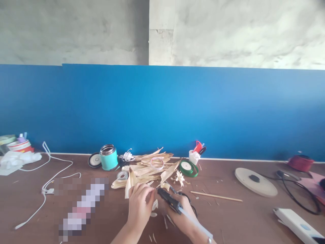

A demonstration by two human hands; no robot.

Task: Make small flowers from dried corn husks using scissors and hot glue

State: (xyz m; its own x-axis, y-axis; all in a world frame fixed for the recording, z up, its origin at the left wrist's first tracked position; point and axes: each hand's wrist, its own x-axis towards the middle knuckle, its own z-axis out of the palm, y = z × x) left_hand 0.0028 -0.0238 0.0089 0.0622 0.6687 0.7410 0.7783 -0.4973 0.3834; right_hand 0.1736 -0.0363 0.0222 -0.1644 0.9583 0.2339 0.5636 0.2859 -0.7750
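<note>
My left hand (139, 202) is closed in a pinch on a small pale piece of dried husk (155, 204) at the table's front middle. My right hand (183, 214) is wrapped round a black glue gun (169, 199) with a clear glue stick (196, 222) sticking out behind; its nozzle points left toward the husk piece. Just beyond both hands lies a heap of dried corn husks (147, 167), with a small husk flower (180, 177) to its right.
On the brown table (228, 217): a teal jar (108, 157), tape rolls (122, 175), a green ribbon spool (188, 168), a white cup with pens (195, 156), a thin stick (215, 196), a round white disc (255, 181), white cables (48, 184), black cables (299, 193), a blue wall behind.
</note>
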